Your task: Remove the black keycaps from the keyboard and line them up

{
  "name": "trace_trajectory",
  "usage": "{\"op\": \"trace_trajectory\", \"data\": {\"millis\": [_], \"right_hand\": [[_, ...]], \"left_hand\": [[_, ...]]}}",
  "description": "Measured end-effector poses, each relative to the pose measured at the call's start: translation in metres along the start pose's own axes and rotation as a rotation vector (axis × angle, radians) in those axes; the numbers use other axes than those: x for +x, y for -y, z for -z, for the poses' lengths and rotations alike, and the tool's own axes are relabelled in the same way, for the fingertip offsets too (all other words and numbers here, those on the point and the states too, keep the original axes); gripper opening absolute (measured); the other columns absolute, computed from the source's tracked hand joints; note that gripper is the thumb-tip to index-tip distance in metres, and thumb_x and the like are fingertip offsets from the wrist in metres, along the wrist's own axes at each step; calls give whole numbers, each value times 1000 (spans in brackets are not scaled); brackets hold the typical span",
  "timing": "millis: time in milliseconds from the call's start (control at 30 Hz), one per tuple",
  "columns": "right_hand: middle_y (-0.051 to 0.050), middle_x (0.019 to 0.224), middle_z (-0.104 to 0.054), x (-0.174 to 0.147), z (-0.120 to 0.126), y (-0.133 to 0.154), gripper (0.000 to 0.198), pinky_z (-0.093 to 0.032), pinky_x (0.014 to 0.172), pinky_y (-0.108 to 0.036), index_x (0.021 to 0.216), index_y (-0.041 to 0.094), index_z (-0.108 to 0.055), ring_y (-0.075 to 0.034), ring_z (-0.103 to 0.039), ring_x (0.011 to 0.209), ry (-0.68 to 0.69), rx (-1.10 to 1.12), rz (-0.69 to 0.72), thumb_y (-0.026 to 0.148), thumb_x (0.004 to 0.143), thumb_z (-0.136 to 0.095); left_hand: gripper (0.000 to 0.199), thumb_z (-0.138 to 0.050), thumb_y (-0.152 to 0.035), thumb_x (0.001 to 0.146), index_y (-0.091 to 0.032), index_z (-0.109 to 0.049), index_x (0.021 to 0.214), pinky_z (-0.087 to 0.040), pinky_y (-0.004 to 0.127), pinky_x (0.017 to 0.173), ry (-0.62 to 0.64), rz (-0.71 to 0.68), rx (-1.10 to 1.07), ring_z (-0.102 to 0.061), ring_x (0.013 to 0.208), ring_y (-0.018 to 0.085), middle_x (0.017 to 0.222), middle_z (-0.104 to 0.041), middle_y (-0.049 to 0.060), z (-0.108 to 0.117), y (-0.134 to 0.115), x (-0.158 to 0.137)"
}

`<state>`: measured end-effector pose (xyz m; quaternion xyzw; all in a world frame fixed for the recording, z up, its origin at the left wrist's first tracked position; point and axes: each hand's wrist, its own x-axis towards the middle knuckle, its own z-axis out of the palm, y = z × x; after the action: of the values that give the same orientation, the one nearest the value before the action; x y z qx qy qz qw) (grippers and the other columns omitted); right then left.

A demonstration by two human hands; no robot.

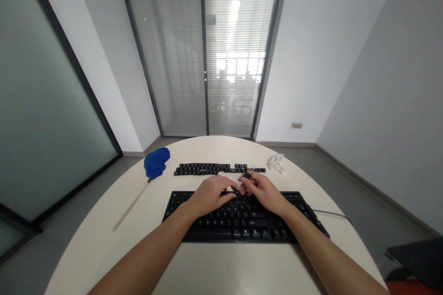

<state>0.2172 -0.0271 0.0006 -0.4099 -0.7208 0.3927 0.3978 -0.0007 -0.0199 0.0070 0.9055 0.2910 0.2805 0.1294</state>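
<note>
A black keyboard [216, 233] lies across the table in front of me, partly covered by my hands. Over its upper middle, my left hand [211, 193] is closed, thumb and finger pinching a small black keycap [237, 192]. My right hand [262, 190] is just beside it, its fingers closed on a small dark tool with thin wires, which looks like a keycap puller [247, 175]. The two hands' fingertips nearly meet at the keycap. Behind the keyboard, loose black keycaps [197, 169] are laid out in rows like a keyboard layout.
A blue cloth [156, 162] lies at the table's left, near a thin wooden stick [133, 203] with a dark tip. Crumpled white tissue [276, 162] sits at the back right. The keyboard's cable [332, 213] runs to the right edge of the round table [114, 253].
</note>
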Motion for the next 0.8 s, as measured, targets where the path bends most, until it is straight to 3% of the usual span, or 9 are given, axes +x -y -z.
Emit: {"op": "trace_trajectory", "data": {"millis": [133, 567, 800], "right_hand": [[-1, 71, -67, 0, -2, -2, 33, -52, 60, -26, 98, 19, -56, -17, -67, 68, -13, 36, -4, 51, 95, -50], [-3, 76, -74, -3, -1, 8, 23, -50, 68, -28, 90, 20, -63, -20, -70, 73, -74, -268, 37, 41, 95, -53], [-4, 77, -76, -3, 1, 6, 23, -50, 67, -28, 91, 20, -64, -22, -71, 72, -74, -379, 3, 40, 95, -51]], "left_hand": [[16, -58, -25, 95, -25, -66, 108, -44, 33, 97, 12, -105, 45, -61, 106, 19, 112, -69, 2, -1, 1, 0], [15, -53, -28, 97, -20, -65, 104, -48, 33, 89, 7, -127, 116, -61, 99, 20, 106, -66, 5, 0, -2, -1], [13, -55, -24, 95, -21, -62, 106, -47, 31, 95, -99, -112, 8, -59, 106, 18, 110, -66, 4, 0, -7, 0]]}}
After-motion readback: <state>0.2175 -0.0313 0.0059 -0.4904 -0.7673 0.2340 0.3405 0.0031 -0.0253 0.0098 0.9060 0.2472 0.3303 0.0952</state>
